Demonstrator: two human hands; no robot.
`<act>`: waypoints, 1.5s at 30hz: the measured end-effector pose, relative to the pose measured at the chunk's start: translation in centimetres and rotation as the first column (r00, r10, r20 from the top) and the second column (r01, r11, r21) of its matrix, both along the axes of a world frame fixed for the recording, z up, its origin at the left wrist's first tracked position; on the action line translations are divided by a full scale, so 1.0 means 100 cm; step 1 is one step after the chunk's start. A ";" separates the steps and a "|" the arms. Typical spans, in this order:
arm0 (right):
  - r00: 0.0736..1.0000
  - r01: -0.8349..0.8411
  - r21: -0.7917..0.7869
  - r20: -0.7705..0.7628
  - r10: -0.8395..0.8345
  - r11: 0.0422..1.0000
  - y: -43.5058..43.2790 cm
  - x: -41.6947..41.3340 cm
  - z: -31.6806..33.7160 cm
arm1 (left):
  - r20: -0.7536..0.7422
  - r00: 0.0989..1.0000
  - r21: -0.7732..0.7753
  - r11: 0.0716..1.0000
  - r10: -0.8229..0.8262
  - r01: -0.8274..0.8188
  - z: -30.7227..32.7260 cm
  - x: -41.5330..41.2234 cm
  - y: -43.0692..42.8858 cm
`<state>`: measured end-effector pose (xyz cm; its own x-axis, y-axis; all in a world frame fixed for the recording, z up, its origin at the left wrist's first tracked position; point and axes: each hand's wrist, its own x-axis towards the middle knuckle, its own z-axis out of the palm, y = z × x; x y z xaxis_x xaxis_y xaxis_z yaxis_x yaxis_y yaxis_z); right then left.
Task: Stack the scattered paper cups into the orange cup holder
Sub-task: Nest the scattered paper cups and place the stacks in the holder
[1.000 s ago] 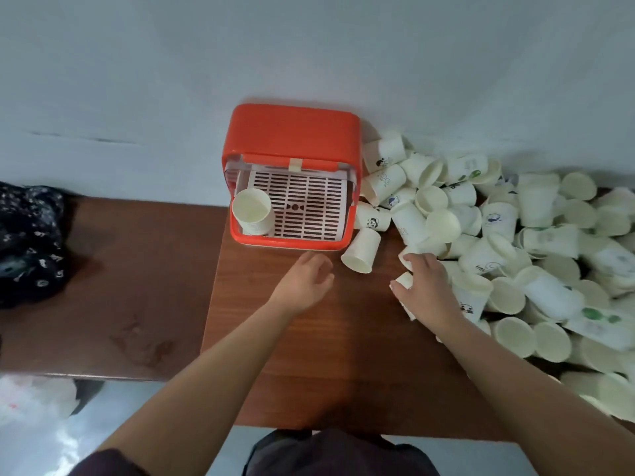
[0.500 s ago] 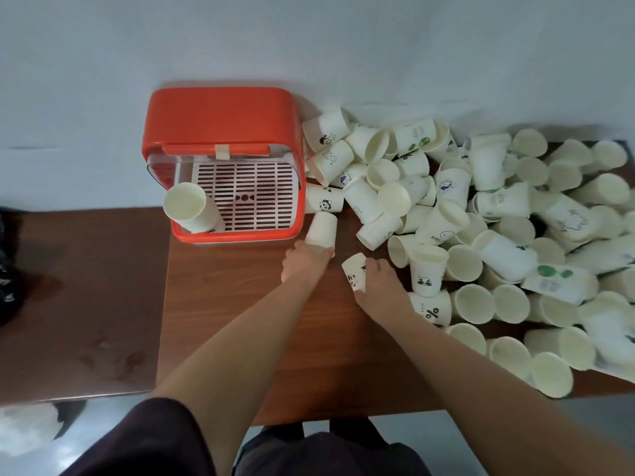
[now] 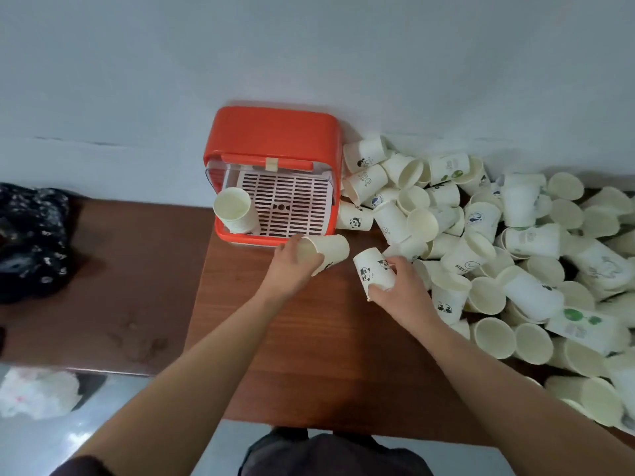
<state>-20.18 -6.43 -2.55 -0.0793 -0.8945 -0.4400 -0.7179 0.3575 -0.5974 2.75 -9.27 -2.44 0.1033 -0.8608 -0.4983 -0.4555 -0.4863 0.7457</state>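
Left hand (image 3: 292, 261) grips a cream paper cup (image 3: 330, 249) tipped sideways, just before the orange cup holder (image 3: 275, 146) at the table's (image 3: 309, 355) far edge. 1 cup (image 3: 233, 211) stands in the holder's left front corner. Right hand (image 3: 402, 290) grips a panda-printed cup (image 3: 371, 271). Scattered cups (image 3: 515, 252) crowd the table's right side, touching the holder. Dark patterned cloth (image 3: 31, 242) lies far left.

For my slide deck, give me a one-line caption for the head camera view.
Left hand grips one paper cup, right hand a panda-print cup, by the orange cup holder.
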 end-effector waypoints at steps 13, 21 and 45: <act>0.945 -0.003 -0.060 0.327 0.022 0.998 -0.041 0.101 0.058 | -0.012 0.934 -0.412 0.849 0.357 -0.330 0.055 0.139 -0.013; 0.962 -0.013 -0.087 0.271 0.036 0.996 -0.045 0.126 0.063 | 0.382 0.923 -0.392 0.913 0.050 0.113 0.031 0.150 -0.054; 0.879 -0.476 -0.407 -0.194 0.435 0.780 -0.115 0.253 0.047 | -0.047 0.994 -0.178 0.980 -0.104 0.094 -0.014 0.202 -0.045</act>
<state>5.13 -17.89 2.12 0.3670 -0.9301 -0.0134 -0.7857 -0.3023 -0.5397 22.91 -13.79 -3.81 -0.0101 -0.9398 -0.3415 -0.4503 -0.3007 0.8407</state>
